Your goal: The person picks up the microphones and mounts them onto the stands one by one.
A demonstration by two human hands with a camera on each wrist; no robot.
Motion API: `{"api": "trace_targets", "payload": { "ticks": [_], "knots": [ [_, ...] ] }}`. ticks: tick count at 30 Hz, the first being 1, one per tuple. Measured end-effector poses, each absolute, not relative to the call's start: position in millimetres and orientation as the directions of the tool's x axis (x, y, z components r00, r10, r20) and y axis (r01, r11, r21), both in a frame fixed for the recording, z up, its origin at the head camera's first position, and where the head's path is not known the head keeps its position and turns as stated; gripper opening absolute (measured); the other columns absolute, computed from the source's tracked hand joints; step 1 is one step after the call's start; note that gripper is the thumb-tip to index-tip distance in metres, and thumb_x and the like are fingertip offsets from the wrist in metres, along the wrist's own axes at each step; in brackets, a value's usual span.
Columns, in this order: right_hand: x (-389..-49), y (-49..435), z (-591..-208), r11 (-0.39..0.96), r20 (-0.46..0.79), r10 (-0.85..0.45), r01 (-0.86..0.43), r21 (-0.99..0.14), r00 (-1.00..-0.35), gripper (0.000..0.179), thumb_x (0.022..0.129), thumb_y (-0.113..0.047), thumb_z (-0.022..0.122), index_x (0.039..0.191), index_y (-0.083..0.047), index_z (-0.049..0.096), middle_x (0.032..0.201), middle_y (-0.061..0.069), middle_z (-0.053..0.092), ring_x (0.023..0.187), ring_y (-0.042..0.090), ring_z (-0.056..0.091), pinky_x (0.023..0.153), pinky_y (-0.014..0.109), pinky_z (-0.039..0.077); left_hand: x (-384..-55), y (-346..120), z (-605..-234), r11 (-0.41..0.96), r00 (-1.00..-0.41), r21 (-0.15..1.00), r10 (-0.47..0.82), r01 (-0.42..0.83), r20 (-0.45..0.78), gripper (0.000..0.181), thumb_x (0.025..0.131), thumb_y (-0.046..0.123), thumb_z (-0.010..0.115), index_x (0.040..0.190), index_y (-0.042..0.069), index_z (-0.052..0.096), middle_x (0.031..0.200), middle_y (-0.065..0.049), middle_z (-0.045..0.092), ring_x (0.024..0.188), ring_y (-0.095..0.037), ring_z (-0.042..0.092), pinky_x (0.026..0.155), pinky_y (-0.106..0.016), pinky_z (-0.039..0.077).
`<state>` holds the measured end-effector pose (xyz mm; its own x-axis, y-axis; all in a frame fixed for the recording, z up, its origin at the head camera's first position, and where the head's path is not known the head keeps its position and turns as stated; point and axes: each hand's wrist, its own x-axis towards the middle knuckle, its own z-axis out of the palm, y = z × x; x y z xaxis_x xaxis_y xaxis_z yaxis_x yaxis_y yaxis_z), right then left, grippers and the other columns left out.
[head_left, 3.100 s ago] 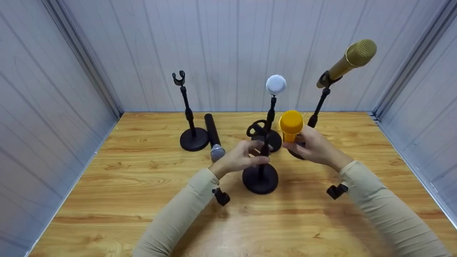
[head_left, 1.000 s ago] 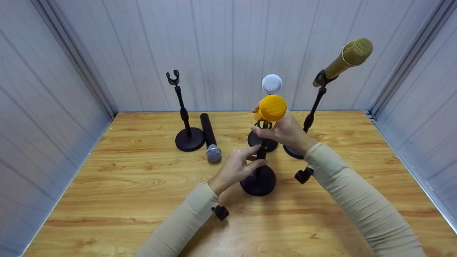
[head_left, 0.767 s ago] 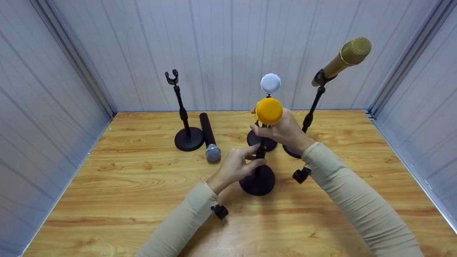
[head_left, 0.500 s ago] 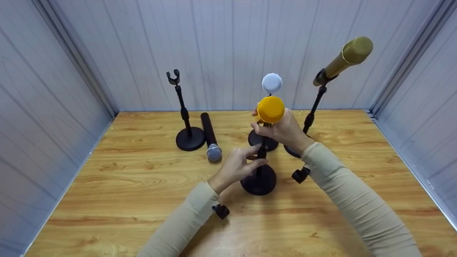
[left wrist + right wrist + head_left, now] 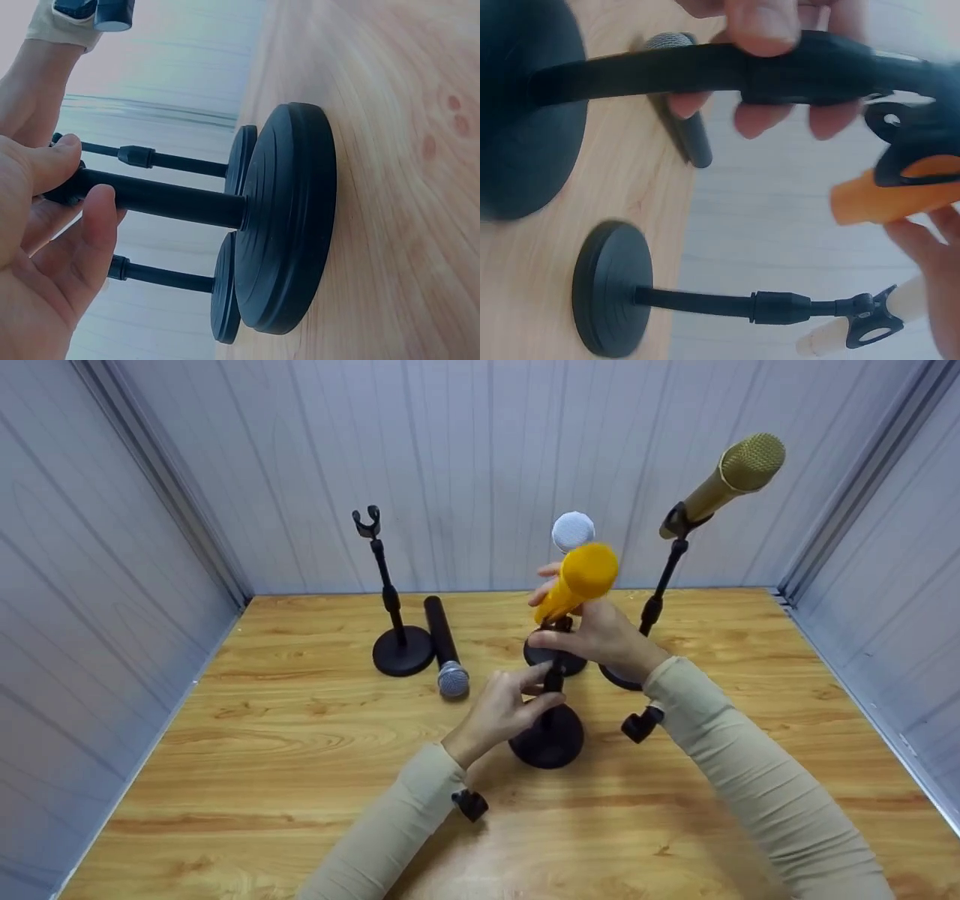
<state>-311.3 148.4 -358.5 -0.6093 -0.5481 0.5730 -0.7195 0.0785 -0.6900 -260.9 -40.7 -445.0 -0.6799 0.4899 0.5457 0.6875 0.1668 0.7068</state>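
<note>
My left hand [image 5: 501,711] grips the black pole of the front microphone stand [image 5: 546,741] between thumb and fingers; the left wrist view shows its thumb and fingertips around the pole [image 5: 176,201]. Above it, my right hand [image 5: 611,641] holds a yellow microphone [image 5: 585,576] at the stand's top, fingers behind the body and thumb in front. The microphone tilts, head up and to the right. In the right wrist view, its orange-looking body [image 5: 862,199] overlaps the stand's black clip [image 5: 915,146], and fingers of the right hand [image 5: 930,251] touch it.
Behind stands another stand with a white-headed microphone [image 5: 573,532]. A gold microphone [image 5: 724,484] rests in a stand at the right. At left are a stand with a bare clip [image 5: 367,521] and a black microphone [image 5: 442,637] lying on the wooden table [image 5: 300,780]. Panel walls enclose the table.
My right hand has brought the yellow microphone leftward to the front stand's top. In the last half second its head has tipped up and right. The left hand stays on the pole, slightly lower.
</note>
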Motion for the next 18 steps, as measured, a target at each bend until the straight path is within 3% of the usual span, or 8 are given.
{"api": "trace_targets", "payload": {
  "ticks": [3, 5, 10, 13, 18],
  "knots": [
    [-308, 154, -360, 0.124, 0.479, -0.611, -0.674, -0.728, -0.630, 0.102, 0.076, 0.001, 0.089, 0.154, -0.010, 0.024, 0.140, 0.012, 0.047, 0.129, 0.030, 0.049, 0.110, 0.051, 0.040, -261, -40, -446, 0.167, -0.683, 0.707, 0.481, 0.688, 0.550, 0.035, 0.096, 0.015, 0.072, 0.129, 0.003, 0.068, 0.118, -0.010, 0.072, 0.100, -0.010, 0.071, 0.082, -0.023, 0.057],
    [-304, 154, -359, 0.155, 0.455, -0.630, -0.677, -0.720, -0.629, 0.109, 0.075, 0.002, 0.088, 0.156, -0.007, 0.015, 0.141, 0.012, 0.044, 0.130, 0.031, 0.047, 0.111, 0.051, 0.038, -261, -40, -447, 0.173, -0.685, 0.703, 0.469, 0.690, 0.557, 0.030, 0.096, 0.014, 0.073, 0.122, 0.002, 0.070, 0.114, -0.010, 0.074, 0.100, -0.010, 0.071, 0.082, -0.023, 0.057],
    [-291, 144, -348, 0.180, 0.498, -0.612, -0.721, -0.669, -0.614, 0.086, 0.075, 0.011, 0.080, 0.144, 0.005, 0.029, 0.129, 0.014, 0.050, 0.117, 0.032, 0.051, 0.105, 0.043, 0.044, -261, -39, -449, 0.181, -0.691, 0.701, 0.455, 0.690, 0.562, 0.017, 0.096, 0.013, 0.073, 0.109, 0.004, 0.072, 0.106, -0.008, 0.075, 0.098, -0.010, 0.071, 0.081, -0.026, 0.058],
    [-288, 142, -347, 0.166, 0.535, -0.598, -0.745, -0.646, -0.597, 0.072, 0.071, 0.016, 0.078, 0.132, 0.006, 0.040, 0.122, 0.016, 0.053, 0.112, 0.032, 0.052, 0.102, 0.037, 0.044, -260, -39, -450, 0.175, -0.692, 0.706, 0.455, 0.687, 0.560, 0.024, 0.096, 0.014, 0.073, 0.118, 0.003, 0.071, 0.111, -0.010, 0.074, 0.099, -0.011, 0.071, 0.080, -0.028, 0.059],
    [-298, 146, -362, 0.124, 0.562, -0.574, -0.742, -0.659, -0.595, 0.074, 0.072, 0.018, 0.077, 0.133, 0.006, 0.037, 0.114, 0.026, 0.056, 0.105, 0.039, 0.057, 0.100, 0.034, 0.047, -261, -38, -452, 0.162, -0.687, 0.702, 0.442, 0.694, 0.577, 0.034, 0.096, 0.014, 0.073, 0.127, 0.002, 0.068, 0.116, -0.011, 0.073, 0.102, -0.012, 0.071, 0.082, -0.026, 0.058]
  ]
}}
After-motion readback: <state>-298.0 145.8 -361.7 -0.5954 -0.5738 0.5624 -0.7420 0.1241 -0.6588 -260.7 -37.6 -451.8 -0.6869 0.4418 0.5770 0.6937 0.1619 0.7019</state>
